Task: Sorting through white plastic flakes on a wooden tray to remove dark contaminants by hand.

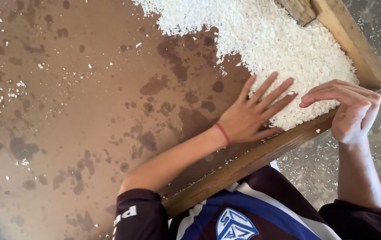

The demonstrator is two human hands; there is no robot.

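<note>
Person's attire: dark maroon short-sleeved jersey with blue and white chest panels, white lettering on left sleeve; thin red band on wrist of left hand (248, 118); right hand (348, 109) bare

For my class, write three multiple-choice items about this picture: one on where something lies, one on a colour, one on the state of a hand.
1. Where is the heap of white flakes on the brown stained board?
A) in the framed corner B) at the bare far side C) off the board

2. What colour is the thin wrist band?
A) blue B) red C) green

3. How is the left hand set?
A) fisted B) gripping the wooden frame C) flat, fingers spread

Answers: 1 A, the flakes pile against the frame; 2 B, it reads red; 3 C, the palm lies flat at the heap's edge, while the right hand curls beside it.
</note>
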